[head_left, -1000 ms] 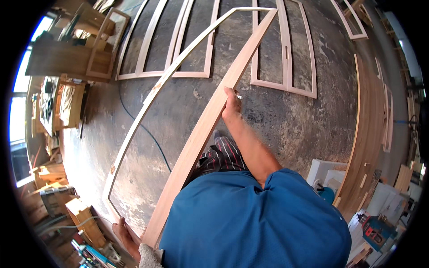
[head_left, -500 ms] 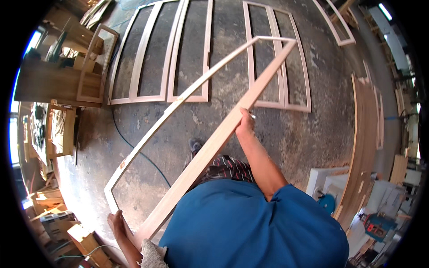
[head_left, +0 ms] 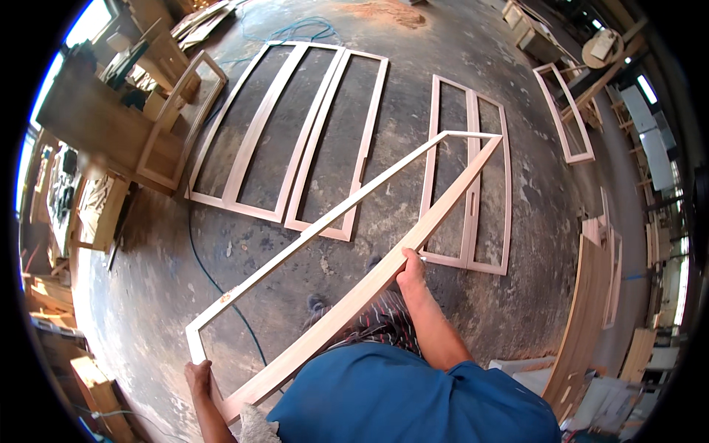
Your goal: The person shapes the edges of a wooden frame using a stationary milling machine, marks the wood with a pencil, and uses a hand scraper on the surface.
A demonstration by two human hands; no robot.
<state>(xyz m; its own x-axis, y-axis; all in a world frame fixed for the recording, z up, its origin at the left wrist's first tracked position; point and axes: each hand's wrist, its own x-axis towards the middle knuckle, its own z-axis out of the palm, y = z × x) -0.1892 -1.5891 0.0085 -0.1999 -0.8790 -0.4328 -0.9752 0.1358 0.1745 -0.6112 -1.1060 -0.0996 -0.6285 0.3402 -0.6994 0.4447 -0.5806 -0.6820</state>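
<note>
1. A woodworking shop spreads around a stained concrete floor [head_left: 546, 214]; a patch of sawdust [head_left: 384, 12] lies toward the floor's far edge.
2. Along the floor's left edge stands a brown wooden cabinet [head_left: 88, 111], with a narrow wooden frame [head_left: 176, 98] upright just beside it.
3. Toward the floor's right edge are a long brown board [head_left: 583, 317] and, farther off, another pale frame [head_left: 580, 157].
4. Pale wooden frames lie flat on the floor in two groups: the left group [head_left: 264, 122] side by side, and the right group [head_left: 507, 184] apart from it, with bare concrete between.
5. A thin teal cable [head_left: 195, 251] runs over the floor from near the left group's lower left corner toward the person's feet.
6. The held frame [head_left: 347, 314], long, pale and four-sided, slants in front of the person's blue shirt [head_left: 413, 399], its near end low on the left and its far end seen over the right group. How high that end is above the floor, I cannot tell.
7. The left hand [head_left: 198, 378] is closed around the short rail at the near end.
8. The right hand [head_left: 411, 273] grips the near long rail around its middle, thumb at the rail's edge; its other fingers are mostly hidden.
</note>
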